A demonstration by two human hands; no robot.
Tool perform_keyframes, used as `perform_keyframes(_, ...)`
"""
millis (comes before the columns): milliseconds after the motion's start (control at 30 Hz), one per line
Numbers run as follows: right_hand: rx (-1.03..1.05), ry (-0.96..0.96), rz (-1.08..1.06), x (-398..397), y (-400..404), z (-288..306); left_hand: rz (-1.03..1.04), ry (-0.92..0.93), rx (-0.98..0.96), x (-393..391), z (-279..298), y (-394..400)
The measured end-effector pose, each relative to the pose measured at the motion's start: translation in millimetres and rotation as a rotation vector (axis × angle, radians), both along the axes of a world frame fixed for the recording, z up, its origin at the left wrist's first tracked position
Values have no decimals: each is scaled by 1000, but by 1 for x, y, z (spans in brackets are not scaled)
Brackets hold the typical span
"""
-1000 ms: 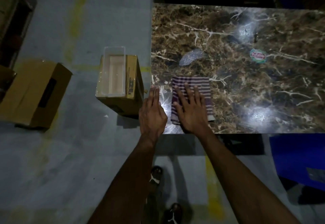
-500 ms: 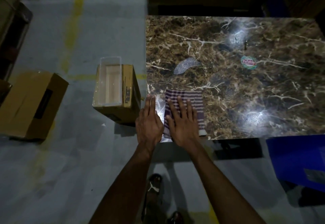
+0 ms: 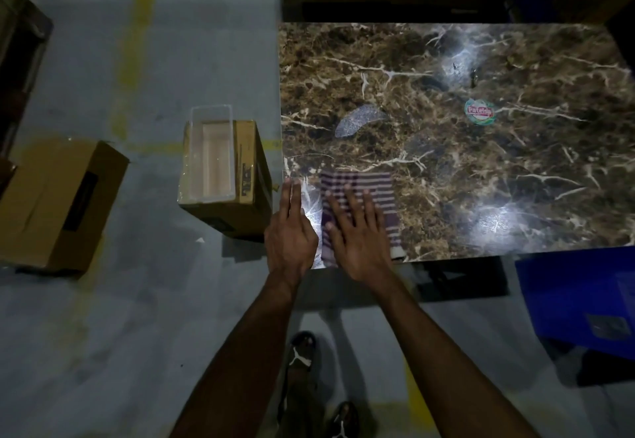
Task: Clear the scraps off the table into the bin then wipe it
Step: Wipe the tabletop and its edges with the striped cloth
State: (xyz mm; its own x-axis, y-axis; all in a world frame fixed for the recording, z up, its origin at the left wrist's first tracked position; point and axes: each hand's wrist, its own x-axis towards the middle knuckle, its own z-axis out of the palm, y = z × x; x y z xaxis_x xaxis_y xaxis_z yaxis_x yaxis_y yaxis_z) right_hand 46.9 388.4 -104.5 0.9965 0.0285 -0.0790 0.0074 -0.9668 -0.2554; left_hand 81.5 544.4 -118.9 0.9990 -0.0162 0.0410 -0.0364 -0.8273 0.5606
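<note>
The person stands at the near left corner of the marble table (image 3: pixel 515 197), both palms down. The right hand (image 3: pixel 357 234) lies flat on a striped cloth (image 3: pixel 378 183), fingers straight and spread, pressing it to the tabletop. The left hand (image 3: pixel 290 231) rests just beside it on the table's corner, fingers straight and close together, holding nothing. Farther in lie two scraps: a grey curved wrapper (image 3: pixel 359 120) and, well apart to the right, a round label (image 3: pixel 480 112). A clear bin (image 3: pixel 210 155) sits on a cardboard box (image 3: pixel 254 176) on the floor, just left of the table.
</note>
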Motion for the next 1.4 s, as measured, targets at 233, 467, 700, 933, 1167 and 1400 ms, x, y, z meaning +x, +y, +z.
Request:
perform_keyframes(233,-25,-10,61,-30,-36,0,16,-12,46,0,-2,-2)
perform_keyframes(467,-44,-22,20,-13,-6,-5,41,53,284,-3,6,-5)
perform_keyframes(700,-75,-45,106,-13,-23,-4,-9,17,364,2,1,-4)
perform_keyframes(933,-56,-48,126,-18,1,-7,-160,9,242,3,-1,-5)
perform_keyframes(1167,5,-22,-101,7,-45,-6,-135,28,142,2,6,-6)
perform_keyframes(1400,-17,-36,174,-27,-26,-3,-128,21,135,1,8,-6)
